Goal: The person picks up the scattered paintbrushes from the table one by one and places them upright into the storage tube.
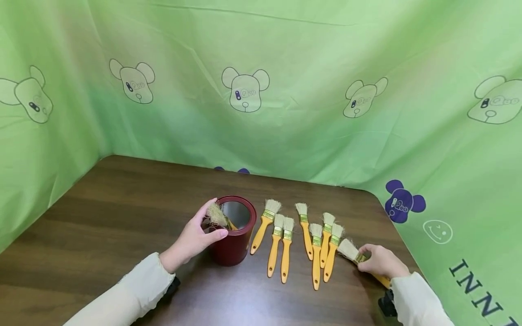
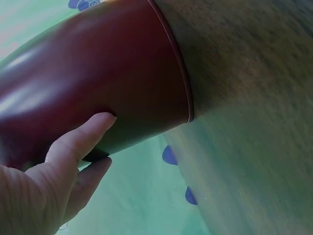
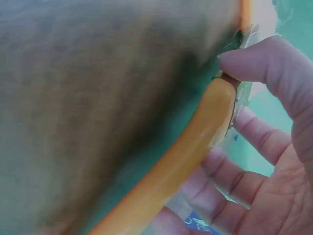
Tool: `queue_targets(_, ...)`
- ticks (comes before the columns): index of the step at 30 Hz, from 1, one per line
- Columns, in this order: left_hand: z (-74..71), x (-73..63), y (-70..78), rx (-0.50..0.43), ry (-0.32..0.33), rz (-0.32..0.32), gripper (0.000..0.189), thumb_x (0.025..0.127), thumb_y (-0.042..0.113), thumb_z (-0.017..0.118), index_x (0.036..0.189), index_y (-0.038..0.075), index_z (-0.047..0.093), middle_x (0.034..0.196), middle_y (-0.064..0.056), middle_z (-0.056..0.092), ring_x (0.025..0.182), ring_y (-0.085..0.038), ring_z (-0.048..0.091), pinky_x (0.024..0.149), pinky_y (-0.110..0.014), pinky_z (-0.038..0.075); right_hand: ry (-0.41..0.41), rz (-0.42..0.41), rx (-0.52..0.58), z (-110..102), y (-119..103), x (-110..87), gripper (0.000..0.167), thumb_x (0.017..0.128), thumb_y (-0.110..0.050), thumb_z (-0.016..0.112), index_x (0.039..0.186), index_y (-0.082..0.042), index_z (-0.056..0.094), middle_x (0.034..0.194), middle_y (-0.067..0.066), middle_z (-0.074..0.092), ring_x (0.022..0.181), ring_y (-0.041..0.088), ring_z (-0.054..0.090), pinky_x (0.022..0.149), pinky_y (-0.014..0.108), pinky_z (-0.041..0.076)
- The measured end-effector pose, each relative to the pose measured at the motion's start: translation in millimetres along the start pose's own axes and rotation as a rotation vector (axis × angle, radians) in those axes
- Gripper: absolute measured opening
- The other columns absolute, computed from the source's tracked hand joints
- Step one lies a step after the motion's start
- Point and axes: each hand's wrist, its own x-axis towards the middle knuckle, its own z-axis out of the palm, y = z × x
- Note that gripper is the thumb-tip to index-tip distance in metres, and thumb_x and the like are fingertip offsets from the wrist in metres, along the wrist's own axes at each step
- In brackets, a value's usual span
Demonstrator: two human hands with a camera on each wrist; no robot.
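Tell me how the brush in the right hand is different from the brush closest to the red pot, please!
The right hand pinches the held brush; no hand touches the pot-side brush. In the head view, the held brush's bristles point up-left, the pot-side brush's up-right. The hand partly covers the held brush; the pot-side brush shows whole. Both have orange handles and pale bristles.
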Motion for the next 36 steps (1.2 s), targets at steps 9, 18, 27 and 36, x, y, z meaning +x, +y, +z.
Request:
queue_targets(9, -0.2, 1.5, -2.0, -0.024, 0.02, 0.0, 0.077, 0.081, 0.006, 0.072, 0.147, 0.008, 0.033, 0.138, -0.021, 0.045, 0.122, -0.035, 0.048, 0.096, -0.04, 0.043, 0.147, -0.009, 0.102, -21, -15, 5.6, 0.048, 0.073, -0.018, 0.074, 0.111, 0.007, 0.058, 0.074, 0.009, 0.061, 0.067, 0.021, 0.053, 0.061, 0.036, 0.043)
queue_targets(18, -0.1, -1.7, 2.3, 0.0, 0.019, 0.004, 0.08, 0.082, 0.009, 0.073, 0.149, 0.008, 0.03, 0.139, -0.021, 0.045, 0.12, -0.033, 0.048, 0.093, -0.037, 0.044, 0.289, -0.059, 0.441, -41, -53, 9.4, 0.058, 0.084, -0.01, 0.07, 0.131, 0.012, 0.044, 0.093, 0.014, 0.059, 0.071, 0.011, 0.057, 0.063, 0.031, 0.054)
queue_targets(27, -1.5, -0.4, 0.4, 0.023, 0.009, -0.007, 0.08, 0.081, 0.012, 0.074, 0.149, 0.01, 0.032, 0.133, -0.021, 0.049, 0.113, -0.032, 0.05, 0.088, -0.034, 0.047, 0.264, -0.31, 1.124, -48, -109, 15.0, 0.039, 0.083, 0.011, 0.064, 0.111, -0.016, 0.056, 0.088, -0.002, 0.059, 0.078, 0.009, 0.062, 0.065, 0.028, 0.056)
queue_targets(36, -1.3, -1.5, 2.3, 0.026, 0.012, 0.0, 0.079, 0.081, 0.011, 0.074, 0.148, 0.008, 0.033, 0.133, -0.022, 0.049, 0.113, -0.032, 0.051, 0.089, -0.036, 0.047, 0.43, -0.35, 1.034, -42, -154, 15.3, 0.037, 0.08, 0.013, 0.06, 0.108, -0.007, 0.051, 0.085, -0.007, 0.059, 0.073, 0.005, 0.06, 0.063, 0.022, 0.054)
